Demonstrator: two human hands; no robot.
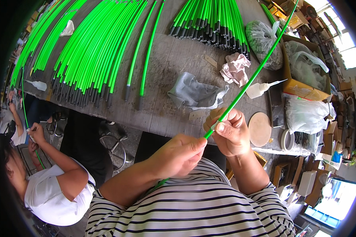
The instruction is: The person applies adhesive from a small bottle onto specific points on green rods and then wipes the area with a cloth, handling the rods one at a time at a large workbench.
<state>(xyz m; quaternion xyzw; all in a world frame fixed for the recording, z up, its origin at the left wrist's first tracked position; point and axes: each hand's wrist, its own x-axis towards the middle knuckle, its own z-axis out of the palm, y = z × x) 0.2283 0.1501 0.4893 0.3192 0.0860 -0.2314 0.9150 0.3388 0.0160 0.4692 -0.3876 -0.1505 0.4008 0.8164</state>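
A long thin green rod (261, 67) slants from beneath my left forearm up to the top right. My left hand (178, 155) wraps round its lower part, close to my striped shirt. Just above, my right hand (231, 132) pinches the same rod between thumb and fingers. A small pale bit shows on the rod by the right thumb, too small to name. Nearest the hands on the table lie a grey cloth (195, 91), a crumpled pink cloth (235, 70) and a white squeeze bottle (258, 90) with a thin nozzle.
Rows of green rods with black ends (95, 47) cover the table's (162, 79) left; another bundle (213, 23) lies at the back. To the right are a round wooden disc (260, 128), a tape roll (287, 140), plastic bags (308, 114) and a cardboard box (304, 87). A co-worker (59, 189) sits left.
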